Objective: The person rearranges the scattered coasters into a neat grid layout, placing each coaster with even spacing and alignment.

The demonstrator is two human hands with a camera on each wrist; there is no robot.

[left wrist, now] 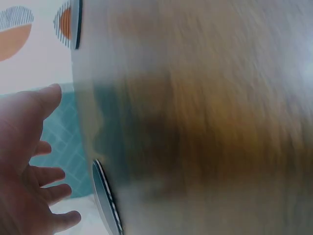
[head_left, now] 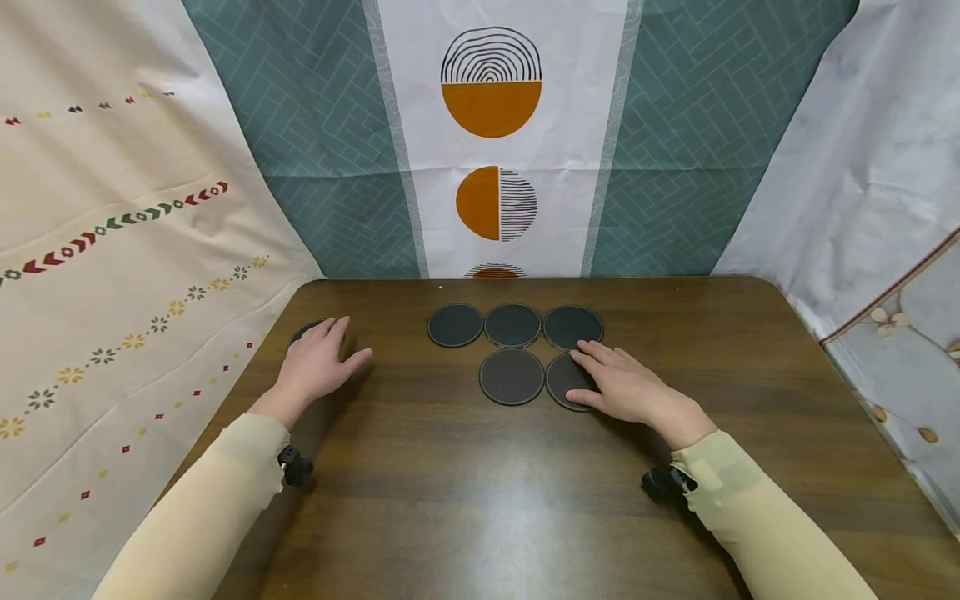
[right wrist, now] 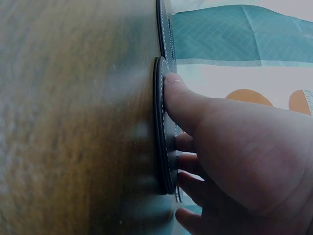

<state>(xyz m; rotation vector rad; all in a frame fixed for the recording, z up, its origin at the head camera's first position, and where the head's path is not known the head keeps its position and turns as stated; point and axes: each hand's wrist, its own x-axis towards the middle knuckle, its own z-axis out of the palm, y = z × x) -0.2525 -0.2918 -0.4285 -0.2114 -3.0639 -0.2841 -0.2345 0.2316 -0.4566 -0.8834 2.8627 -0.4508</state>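
Round black coasters with pale stitched rims lie flat on the table. My right hand point(head_left: 626, 387) rests on the right coaster of the front row point(head_left: 561, 379); its thumb touches the coaster face point(right wrist: 164, 122) in the right wrist view, the other fingers reaching past toward the far rim. Next to it lies another front coaster point(head_left: 512, 377). Behind them stand three in a row: left point(head_left: 455, 325), middle point(head_left: 513, 325) and right point(head_left: 573, 325). Over at the left table edge, my left hand point(head_left: 318, 362) hovers with spread fingers above a lone coaster point(head_left: 298, 335), mostly hidden; nothing is held.
The brown wooden table point(head_left: 450, 500) reflects light near the front. A patterned curtain point(head_left: 322, 150) hangs directly behind its far edge, and a cream cloth point(head_left: 150, 292) runs along the left side. Each wrist carries a small black camera.
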